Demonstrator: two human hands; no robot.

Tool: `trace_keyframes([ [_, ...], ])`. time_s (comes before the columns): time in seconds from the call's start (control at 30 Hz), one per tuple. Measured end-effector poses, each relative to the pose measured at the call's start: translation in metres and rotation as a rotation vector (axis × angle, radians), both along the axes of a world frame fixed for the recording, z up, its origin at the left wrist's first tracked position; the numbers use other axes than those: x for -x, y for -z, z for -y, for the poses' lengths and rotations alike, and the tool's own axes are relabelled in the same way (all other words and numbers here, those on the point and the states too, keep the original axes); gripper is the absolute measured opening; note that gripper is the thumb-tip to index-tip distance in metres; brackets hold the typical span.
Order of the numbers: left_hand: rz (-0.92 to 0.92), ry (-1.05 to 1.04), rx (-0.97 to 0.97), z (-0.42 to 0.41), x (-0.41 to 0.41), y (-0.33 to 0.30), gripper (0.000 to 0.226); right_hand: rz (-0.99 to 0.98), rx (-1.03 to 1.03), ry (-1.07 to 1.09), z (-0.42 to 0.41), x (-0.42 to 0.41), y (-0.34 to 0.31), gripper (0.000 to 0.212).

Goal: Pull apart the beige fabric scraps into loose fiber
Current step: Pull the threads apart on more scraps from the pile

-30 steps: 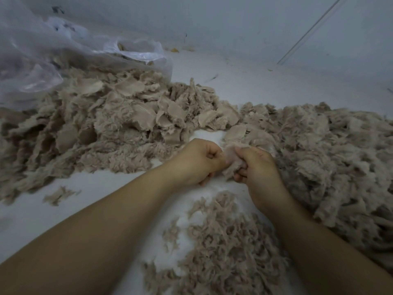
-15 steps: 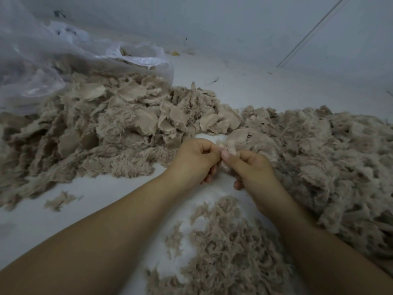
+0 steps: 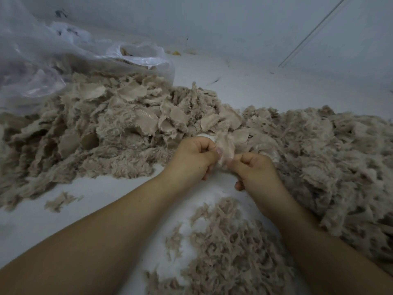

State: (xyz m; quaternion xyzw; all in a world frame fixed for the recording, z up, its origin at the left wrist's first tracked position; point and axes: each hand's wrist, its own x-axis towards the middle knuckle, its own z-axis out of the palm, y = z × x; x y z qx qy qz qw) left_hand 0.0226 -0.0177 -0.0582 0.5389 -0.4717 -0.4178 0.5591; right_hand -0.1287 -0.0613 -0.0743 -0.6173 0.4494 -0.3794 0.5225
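Head view: at centre, the left hand [image 3: 194,156] and right hand [image 3: 254,170], fingers curled, both pinch one beige fabric scrap [image 3: 225,146]. Scrap heap [image 3: 102,133] at 10 o'clock; loose fiber pile [image 3: 229,248] at 6 o'clock; plastic bag [image 3: 42,60] at 11.

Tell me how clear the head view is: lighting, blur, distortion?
Head view: dim, bluish, flat lighting; wide-angle bending stretches the forearms at the frame edges; the thin beige fabric scrap between the left hand and right hand looks soft; pale glare on the clear plastic bag.
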Motion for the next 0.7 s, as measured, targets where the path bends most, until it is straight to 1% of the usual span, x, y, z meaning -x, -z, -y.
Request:
trace_keyframes([
  [0.07,-0.002,-0.016,-0.005,0.0,0.001,0.0,0.036,0.015,-0.041,0.054,0.003,0.0,0.002,0.023],
  [0.13,-0.003,-0.066,-0.022,0.001,-0.001,-0.001,0.039,0.066,-0.088,0.132,0.005,0.0,0.003,0.026],
  [0.17,0.017,-0.113,-0.025,0.002,-0.005,-0.002,0.039,0.09,-0.104,0.172,0.006,0.0,0.003,0.03],
  [0.2,0.088,-0.179,-0.014,0.003,-0.011,-0.004,0.039,0.115,-0.118,0.205,0.006,-0.001,0.002,0.033],
  [0.23,0.224,-0.249,0.008,0.004,-0.019,-0.006,0.037,0.141,-0.136,0.231,0.006,-0.001,0.002,0.037],
  [0.27,0.438,-0.305,0.021,0.005,-0.027,-0.007,0.033,0.166,-0.152,0.249,0.006,-0.001,0.001,0.04],
  [0.33,1.039,-0.396,-0.023,0.001,-0.036,-0.012,0.02,0.196,-0.169,0.258,0.005,-0.002,-0.001,0.043],
  [0.37,1.277,-0.45,-0.013,-0.002,-0.035,-0.015,0.016,0.203,-0.17,0.253,0.004,-0.002,-0.001,0.044],
  [0.4,1.447,-0.449,0.016,-0.005,-0.031,-0.017,0.019,0.209,-0.167,0.243,0.003,-0.003,-0.002,0.045],
  [0.43,1.56,-0.431,0.053,-0.008,-0.023,-0.02,0.024,0.214,-0.16,0.227,0.001,-0.003,-0.003,0.046],
  [0.47,1.579,-0.396,0.132,-0.009,-0.014,-0.021,0.025,0.219,-0.149,0.207,0.0,-0.004,-0.003,0.046],
  [0.5,1.557,-0.337,0.241,-0.007,-0.005,-0.019,0.023,0.225,-0.137,0.187,-0.002,-0.004,-0.004,0.047],
  [0.57,1.443,-0.147,0.377,0.001,0.011,-0.011,0.01,0.249,-0.121,0.163,-0.005,-0.003,-0.006,0.048],
  [0.6,1.336,-0.052,0.355,0.006,0.018,-0.008,0.008,0.27,-0.119,0.159,-0.006,-0.003,-0.007,0.049],
  [0.67,1.124,0.124,0.248,0.013,0.022,0.0,0.017,0.316,-0.13,0.155,-0.006,-0.002,-0.008,0.048],
  [0.7,1.071,0.169,0.229,0.017,0.021,0.004,0.02,0.334,-0.138,0.148,-0.007,-0.001,-0.009,0.048],
])
